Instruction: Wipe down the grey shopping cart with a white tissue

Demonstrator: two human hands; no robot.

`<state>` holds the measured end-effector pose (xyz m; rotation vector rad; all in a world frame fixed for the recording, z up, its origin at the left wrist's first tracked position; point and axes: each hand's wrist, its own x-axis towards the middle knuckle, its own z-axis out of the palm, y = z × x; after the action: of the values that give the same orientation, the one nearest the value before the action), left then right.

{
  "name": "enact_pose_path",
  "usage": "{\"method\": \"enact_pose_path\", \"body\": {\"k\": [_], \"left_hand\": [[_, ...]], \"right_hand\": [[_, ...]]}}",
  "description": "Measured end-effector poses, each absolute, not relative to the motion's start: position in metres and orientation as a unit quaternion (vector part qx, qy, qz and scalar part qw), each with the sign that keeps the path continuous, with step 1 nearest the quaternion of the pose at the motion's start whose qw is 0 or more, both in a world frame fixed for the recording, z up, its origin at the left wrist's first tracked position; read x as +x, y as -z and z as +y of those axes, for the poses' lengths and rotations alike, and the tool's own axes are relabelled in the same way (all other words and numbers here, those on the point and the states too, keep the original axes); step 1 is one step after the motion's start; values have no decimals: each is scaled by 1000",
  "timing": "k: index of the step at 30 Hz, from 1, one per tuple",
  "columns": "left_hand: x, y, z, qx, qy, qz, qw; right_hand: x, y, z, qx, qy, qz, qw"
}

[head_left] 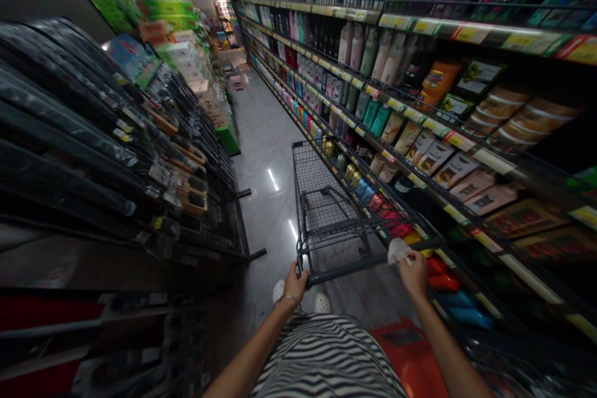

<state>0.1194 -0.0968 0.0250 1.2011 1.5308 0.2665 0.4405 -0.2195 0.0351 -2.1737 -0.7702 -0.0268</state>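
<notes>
A black wire shopping cart (321,183) stands in front of me, angled against the right-hand shelves, and its basket shows no goods inside. At the left end of its handle bar (352,269), my left hand (297,283) is closed around the frame, with a bracelet on the wrist. By the right end of the bar, my right hand (414,270) is closed, pinching a crumpled white piece that looks like tissue (398,251). That white piece lies against the bar. Whether the right fingers also touch the bar, I cannot tell.
Tall shelves (420,112) with bottles, tubs and price tags run along the right. Dark wrapped goods (60,118) hang on a rack at left, its metal feet (252,256) jutting into the aisle. Stacked green boxes (168,9) stand farther along. An orange bag (410,354) is beside me.
</notes>
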Motion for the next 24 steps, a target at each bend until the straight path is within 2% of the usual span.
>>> {"method": "enact_pose_path", "body": {"k": [4, 12, 24], "left_hand": [[115, -30, -93, 515, -94, 650, 550], [92, -34, -78, 531, -76, 661, 524], [42, -43, -62, 567, -103, 687, 442]], "right_hand": [[416, -32, -210, -859, 27, -291, 421], [336, -37, -202, -775, -63, -472, 415], [418, -34, -234, -821, 48, -348, 450]]}}
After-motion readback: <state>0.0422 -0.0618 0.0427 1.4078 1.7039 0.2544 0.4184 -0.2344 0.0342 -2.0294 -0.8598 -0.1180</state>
